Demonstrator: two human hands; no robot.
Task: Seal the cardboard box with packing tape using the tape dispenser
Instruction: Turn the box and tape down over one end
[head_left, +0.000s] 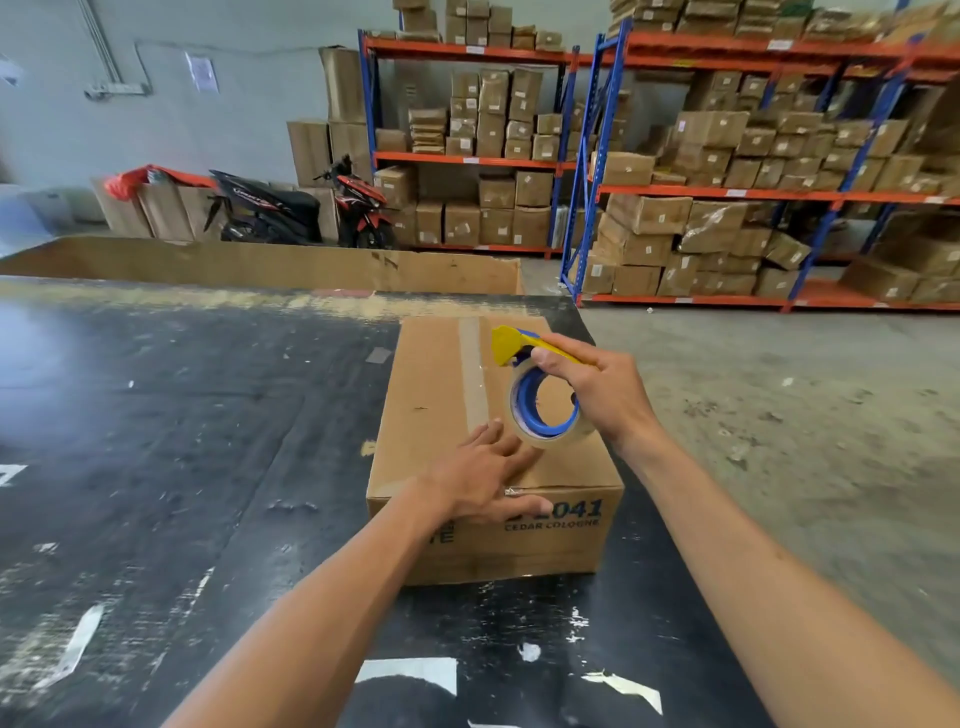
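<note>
A closed brown cardboard box (431, 395) lies on the black table, its near side printed with blue text. A strip of clear tape (474, 374) runs lengthwise down the lid's centre seam. My left hand (483, 480) rests flat on the lid's near edge, fingers spread, thumb over the front face. My right hand (597, 387) holds a yellow and blue tape dispenser (524, 353) with its roll of clear tape (545, 410), lifted just above the lid to the right of the seam.
The worn black table (182, 441) stretches left and toward me, with scraps of tape and paper stuck on it. A large open carton (260, 262) stands behind the table. Shelving racks full of boxes (727, 171) and a parked motorbike (311, 208) line the back; concrete floor (779, 415) lies right.
</note>
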